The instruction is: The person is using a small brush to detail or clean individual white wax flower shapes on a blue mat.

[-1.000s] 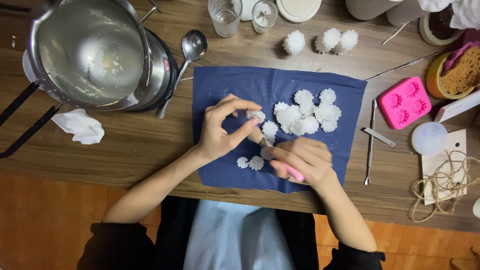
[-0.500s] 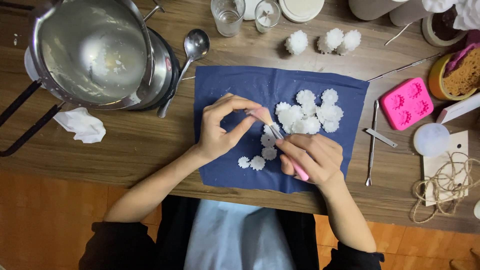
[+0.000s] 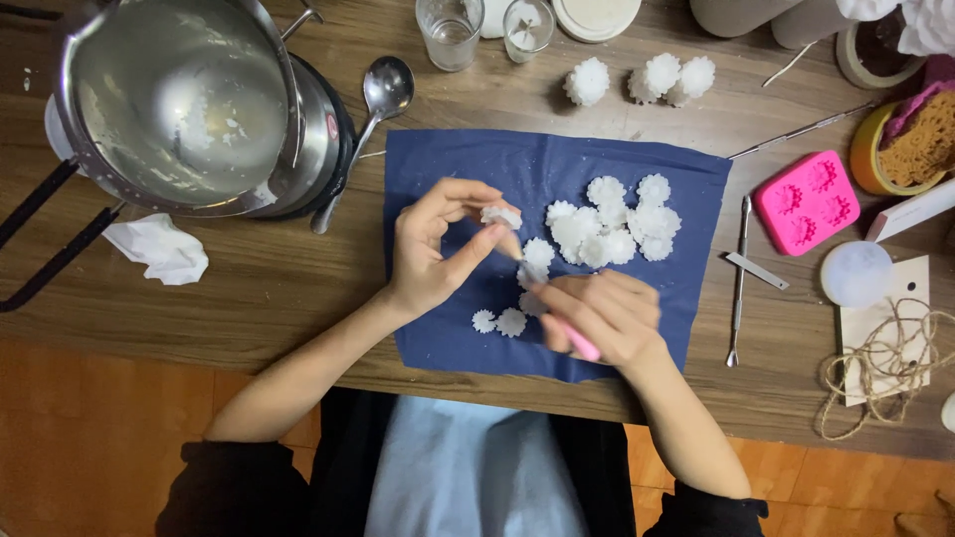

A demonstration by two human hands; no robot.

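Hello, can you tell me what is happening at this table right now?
A person sits at a wooden table over a blue cloth. The left hand pinches a small white flower piece. The right hand holds a pink tool, its tip at that piece. More white flowers lie in a cluster on the cloth, two small ones near the hands. A metal pot, a spoon and a pink mould stand around.

A brown wooden table (image 3: 249, 288) stands over an orange-toned wooden floor (image 3: 90, 438), evenly lit.
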